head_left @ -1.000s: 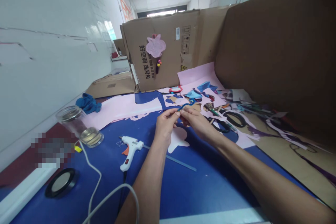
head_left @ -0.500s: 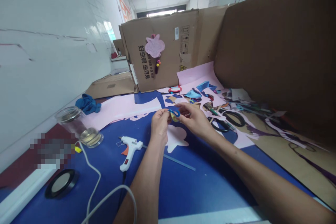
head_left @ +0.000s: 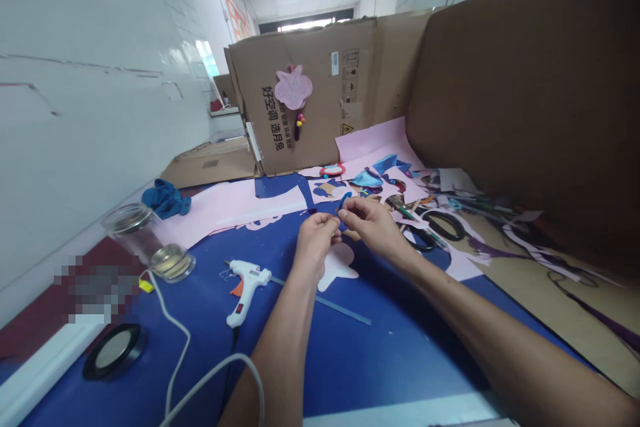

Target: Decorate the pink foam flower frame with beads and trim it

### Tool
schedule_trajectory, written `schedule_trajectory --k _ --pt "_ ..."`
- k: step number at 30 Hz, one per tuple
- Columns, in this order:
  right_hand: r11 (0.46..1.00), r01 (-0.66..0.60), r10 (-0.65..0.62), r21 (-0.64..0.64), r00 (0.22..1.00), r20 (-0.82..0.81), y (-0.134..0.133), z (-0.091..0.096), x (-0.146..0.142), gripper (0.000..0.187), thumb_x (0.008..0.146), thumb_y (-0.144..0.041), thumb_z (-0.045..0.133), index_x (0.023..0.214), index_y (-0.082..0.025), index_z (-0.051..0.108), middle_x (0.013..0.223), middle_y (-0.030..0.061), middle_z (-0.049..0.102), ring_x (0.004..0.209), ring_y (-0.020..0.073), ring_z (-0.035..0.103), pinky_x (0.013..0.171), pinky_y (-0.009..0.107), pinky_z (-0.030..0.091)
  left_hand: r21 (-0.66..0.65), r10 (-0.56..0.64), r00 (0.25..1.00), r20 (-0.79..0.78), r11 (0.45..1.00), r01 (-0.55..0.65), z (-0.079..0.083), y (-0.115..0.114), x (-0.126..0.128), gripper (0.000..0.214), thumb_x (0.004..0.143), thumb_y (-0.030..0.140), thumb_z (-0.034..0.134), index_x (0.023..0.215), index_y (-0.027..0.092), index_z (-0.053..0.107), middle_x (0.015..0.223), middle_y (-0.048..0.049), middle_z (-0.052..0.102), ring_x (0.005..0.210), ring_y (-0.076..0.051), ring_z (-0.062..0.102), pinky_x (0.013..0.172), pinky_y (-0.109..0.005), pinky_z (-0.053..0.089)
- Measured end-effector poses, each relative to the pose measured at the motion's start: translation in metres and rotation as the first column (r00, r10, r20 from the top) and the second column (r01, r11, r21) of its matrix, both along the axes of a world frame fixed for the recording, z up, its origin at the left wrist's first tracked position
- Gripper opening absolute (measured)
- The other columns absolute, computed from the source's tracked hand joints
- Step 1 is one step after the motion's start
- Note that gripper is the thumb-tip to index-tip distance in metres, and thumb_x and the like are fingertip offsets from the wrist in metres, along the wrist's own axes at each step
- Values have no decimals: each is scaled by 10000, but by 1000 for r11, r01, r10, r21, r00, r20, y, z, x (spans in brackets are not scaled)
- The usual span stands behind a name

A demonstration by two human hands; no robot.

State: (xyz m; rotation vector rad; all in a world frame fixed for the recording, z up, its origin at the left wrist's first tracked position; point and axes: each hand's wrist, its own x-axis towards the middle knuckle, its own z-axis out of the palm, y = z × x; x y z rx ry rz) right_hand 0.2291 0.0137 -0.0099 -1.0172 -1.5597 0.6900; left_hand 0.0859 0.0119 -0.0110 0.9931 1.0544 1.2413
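My left hand (head_left: 316, 241) and my right hand (head_left: 374, 225) meet over the blue table, fingertips pinched together. From between them a thin blue strip (head_left: 345, 199) sticks up, curved at the top; its lower part is hidden by the fingers. Both hands are closed on it, as far as the fingers show. Just under the hands, a pale pink paper cutout (head_left: 339, 265) with a scalloped edge and points lies flat, partly covered by my left hand. To the left of my left forearm rests a white hot glue gun (head_left: 246, 285) with a glue stick (head_left: 330, 305) behind it.
Scissors (head_left: 443, 225) and paper scraps lie to the right. A glass jar (head_left: 173, 261), a roll of black tape (head_left: 114, 351) and a white cord (head_left: 183, 327) are at left. Behind stands a cardboard panel (head_left: 310, 140) bearing a pink cutout (head_left: 293, 88).
My hands have come closer together. The blue strip, curled between them with something yellow before, now points upward, and the yellow part no longer shows.
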Motion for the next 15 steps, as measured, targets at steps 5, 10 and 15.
schedule_trajectory --k 5,10,15 --pt "993 -79 70 -92 992 -101 2 0 -1 217 836 -402 723 761 -214 644 713 -23 584 673 161 523 637 302 422 24 12 999 -42 1000 -11 -2 0 1 153 678 231 763 638 173 628 581 20 578 531 -88 508 586 -239 405" --pt "940 -176 77 -293 944 -321 3 1 2 324 750 -475 836 719 -218 642 645 -14 592 602 148 507 557 285 401 82 27 993 -115 996 -17 1 1 2 80 699 221 730 661 172 680 570 9 596 541 -108 519 591 -248 398" --pt "909 -246 90 -337 904 -419 4 1 4 426 684 -523 905 683 -224 602 619 -21 571 574 136 490 513 270 362 128 31 989 -143 992 -12 0 1 2 94 717 245 745 693 184 678 572 17 599 541 -117 510 588 -251 379"
